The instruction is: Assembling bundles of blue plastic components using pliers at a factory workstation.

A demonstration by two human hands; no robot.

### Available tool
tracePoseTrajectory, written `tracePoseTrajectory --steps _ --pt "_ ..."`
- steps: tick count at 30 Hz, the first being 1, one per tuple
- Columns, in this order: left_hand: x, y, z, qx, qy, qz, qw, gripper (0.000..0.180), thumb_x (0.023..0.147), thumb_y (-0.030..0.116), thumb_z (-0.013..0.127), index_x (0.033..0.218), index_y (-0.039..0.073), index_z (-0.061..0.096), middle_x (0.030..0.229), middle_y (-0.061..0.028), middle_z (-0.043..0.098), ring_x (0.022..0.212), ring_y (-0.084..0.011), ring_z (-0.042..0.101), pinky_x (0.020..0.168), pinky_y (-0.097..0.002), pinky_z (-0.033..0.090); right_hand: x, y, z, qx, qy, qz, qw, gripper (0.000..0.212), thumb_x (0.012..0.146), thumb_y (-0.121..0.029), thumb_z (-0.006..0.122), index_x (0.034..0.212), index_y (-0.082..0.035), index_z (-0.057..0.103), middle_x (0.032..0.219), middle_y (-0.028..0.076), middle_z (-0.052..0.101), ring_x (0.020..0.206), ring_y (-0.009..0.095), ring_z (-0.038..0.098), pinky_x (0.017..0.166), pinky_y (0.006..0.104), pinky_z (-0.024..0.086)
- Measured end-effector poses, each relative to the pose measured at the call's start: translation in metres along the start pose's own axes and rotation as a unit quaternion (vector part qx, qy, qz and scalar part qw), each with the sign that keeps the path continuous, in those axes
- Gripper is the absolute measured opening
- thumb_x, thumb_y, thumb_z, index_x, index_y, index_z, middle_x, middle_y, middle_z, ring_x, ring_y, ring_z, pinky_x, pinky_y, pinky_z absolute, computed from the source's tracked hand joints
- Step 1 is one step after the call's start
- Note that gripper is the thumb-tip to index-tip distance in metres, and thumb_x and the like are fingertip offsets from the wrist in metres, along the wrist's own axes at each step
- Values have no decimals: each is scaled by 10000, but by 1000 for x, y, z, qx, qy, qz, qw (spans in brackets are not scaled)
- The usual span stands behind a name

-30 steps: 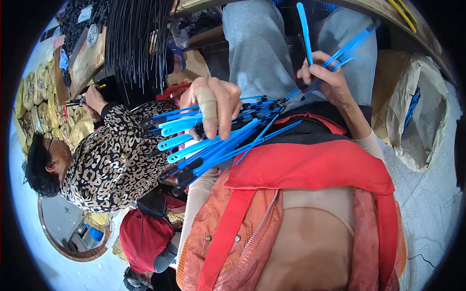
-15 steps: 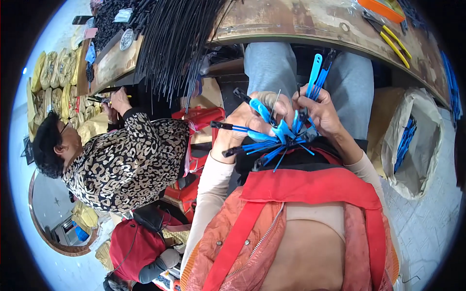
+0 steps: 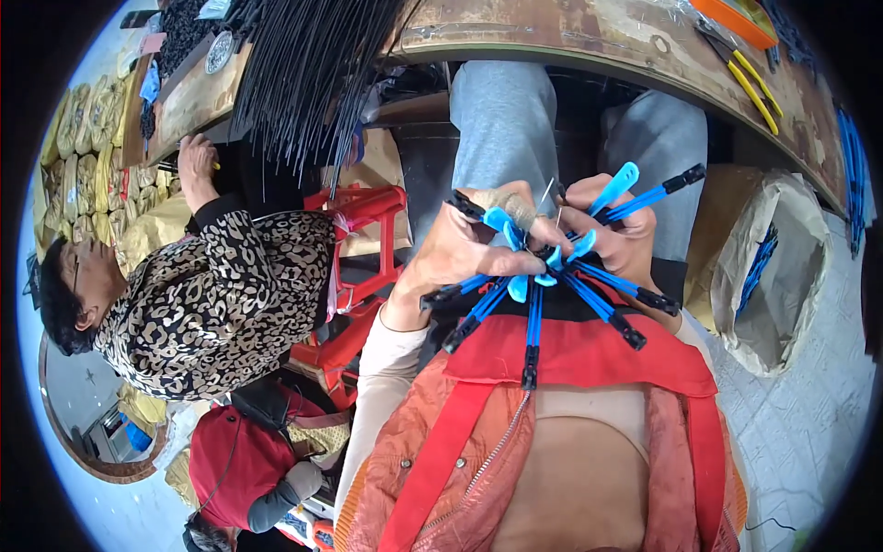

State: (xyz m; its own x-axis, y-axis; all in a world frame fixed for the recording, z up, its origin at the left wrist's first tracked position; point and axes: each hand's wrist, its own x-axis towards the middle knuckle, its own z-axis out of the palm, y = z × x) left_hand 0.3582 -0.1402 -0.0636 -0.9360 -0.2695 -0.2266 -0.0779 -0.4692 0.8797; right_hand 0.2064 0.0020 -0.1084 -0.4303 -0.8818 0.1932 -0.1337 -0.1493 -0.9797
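A fan of blue ribs (image 3: 533,336) with black end pieces and light-blue flat tips spreads out in front of my waist, looking like an umbrella frame. My left hand (image 3: 460,244) is closed on the hub end of it, thumb pressed against the light-blue tips; one finger has a tan wrap. On the other side my right hand (image 3: 618,235) pinches the same frame, with ribs sticking out past its fingers. Between the hands a thin metal wire (image 3: 548,189) stands up; I cannot tell which hand grips it. Fingers cover much of the hub.
Ahead is a worn wooden workbench (image 3: 552,32) with yellow-handled pliers (image 3: 754,92), an orange box (image 3: 736,20) and hanging black rods (image 3: 303,92). A sack (image 3: 791,276) of blue ribs stands at right. A co-worker (image 3: 221,304) sits at left by a red stool (image 3: 363,212).
The frame has turned between my hands, and its ribs now spread more evenly toward my body. The right-hand ribs have swung outward. The co-worker's arm has shifted.
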Motion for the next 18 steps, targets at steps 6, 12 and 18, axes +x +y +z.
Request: tracePoseTrajectory --steps 6,12,18 --pt "1 -10 -11 100 7 2 995 257 698 -48 769 950 -20 724 850 -72 688 742 -96 603 646 -244 457 -8 11 6 91 50 70 992 138 778 36 726 904 28 672 889 102 638 788 168 640 660 282 506" --pt "-5 -40 -9 -182 32 -109 977 250 697 -37 781 936 -26 708 870 -77 704 799 -113 650 700 -249 506 -19 9 1 79 33 48 995 140 783 33 731 892 39 643 893 130 635 760 178 652 614 292 520" --pt "-8 -28 6 137 -3 72 988 248 675 -42 791 902 -39 692 848 -85 707 789 -125 664 709 -264 521 -31 9 -4 50 29 -15 998 146 797 -9 734 916 36 663 880 130 649 758 163 648 636 282 523"
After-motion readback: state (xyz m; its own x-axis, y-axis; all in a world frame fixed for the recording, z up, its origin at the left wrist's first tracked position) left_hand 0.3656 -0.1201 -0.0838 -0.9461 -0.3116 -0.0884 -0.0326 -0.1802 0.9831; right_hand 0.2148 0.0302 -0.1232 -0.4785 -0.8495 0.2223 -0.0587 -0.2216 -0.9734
